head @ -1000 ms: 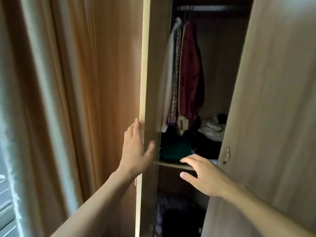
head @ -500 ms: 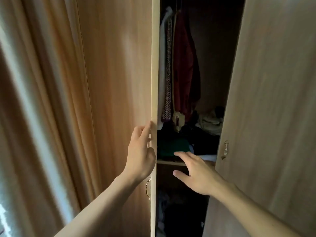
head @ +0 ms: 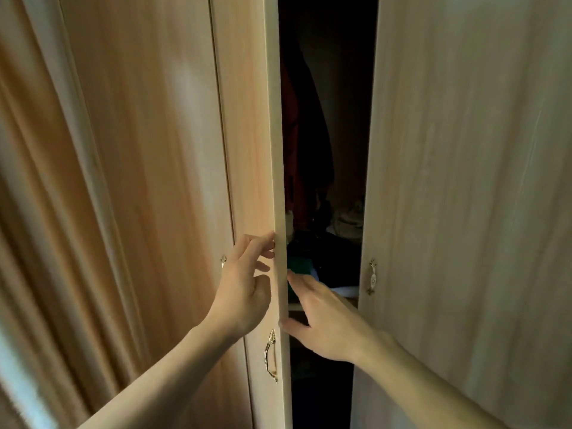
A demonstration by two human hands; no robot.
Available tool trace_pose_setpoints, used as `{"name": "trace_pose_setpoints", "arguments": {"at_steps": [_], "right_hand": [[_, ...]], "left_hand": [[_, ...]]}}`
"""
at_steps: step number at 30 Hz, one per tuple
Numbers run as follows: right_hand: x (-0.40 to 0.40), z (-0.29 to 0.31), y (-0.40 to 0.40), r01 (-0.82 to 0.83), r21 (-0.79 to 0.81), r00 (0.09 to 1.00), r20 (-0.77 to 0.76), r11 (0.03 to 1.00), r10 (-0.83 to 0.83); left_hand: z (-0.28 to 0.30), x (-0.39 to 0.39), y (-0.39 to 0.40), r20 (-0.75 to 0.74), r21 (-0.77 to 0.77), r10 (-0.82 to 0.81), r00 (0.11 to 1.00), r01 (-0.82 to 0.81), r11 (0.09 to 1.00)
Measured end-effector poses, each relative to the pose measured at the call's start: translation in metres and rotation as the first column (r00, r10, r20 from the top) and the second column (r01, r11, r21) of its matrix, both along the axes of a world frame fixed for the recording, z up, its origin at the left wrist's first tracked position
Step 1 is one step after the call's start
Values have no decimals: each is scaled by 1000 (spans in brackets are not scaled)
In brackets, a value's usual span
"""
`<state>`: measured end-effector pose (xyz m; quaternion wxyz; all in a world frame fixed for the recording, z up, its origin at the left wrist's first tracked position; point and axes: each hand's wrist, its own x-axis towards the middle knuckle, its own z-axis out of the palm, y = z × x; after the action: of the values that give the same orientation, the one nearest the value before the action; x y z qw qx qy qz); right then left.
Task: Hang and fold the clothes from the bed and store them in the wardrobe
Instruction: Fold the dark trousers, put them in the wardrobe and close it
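Two hands meet at the free edge of the left wardrobe door (head: 247,150). The left hand (head: 244,289) rests on the door's outer face, its fingers (head: 258,243) loosely spread and curled, tips touching the edge, gripping nothing. The right hand (head: 325,317) reaches into the narrow gap, fingers extended and apart, thumb against the door edge just above the brass handle (head: 270,356). Inside, a dark red garment (head: 291,134) hangs above folded clothes (head: 322,258) on a shelf. No writing is legible.
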<state>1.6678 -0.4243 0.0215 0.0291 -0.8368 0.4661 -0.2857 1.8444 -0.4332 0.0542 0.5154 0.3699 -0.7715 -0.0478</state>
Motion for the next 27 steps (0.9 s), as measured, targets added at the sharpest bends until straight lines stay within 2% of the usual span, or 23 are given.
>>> {"name": "trace_pose_setpoints", "arguments": {"at_steps": [9, 13, 16, 21, 27], "right_hand": [[-76, 3, -32, 3, 65, 999, -37, 998, 0], [-105, 2, -49, 33, 163, 999, -29, 986, -29], [-119, 1, -62, 50, 189, 999, -9, 981, -49], [-134, -2, -80, 9, 183, 993, 110, 983, -30], [-145, 1, -96, 90, 85, 984, 144, 992, -101]], "left_hand": [[-1, -73, -34, 83, 5, 74, 994, -75, 997], [-4, -103, -49, 137, -32, 145, 980, -142, 989], [-6, -120, -64, 221, -118, 242, 945, -220, 968], [-17, -138, -96, 278, -180, 291, 915, -248, 952], [-27, -150, -134, 308, -251, 265, 914, -191, 949]]}}
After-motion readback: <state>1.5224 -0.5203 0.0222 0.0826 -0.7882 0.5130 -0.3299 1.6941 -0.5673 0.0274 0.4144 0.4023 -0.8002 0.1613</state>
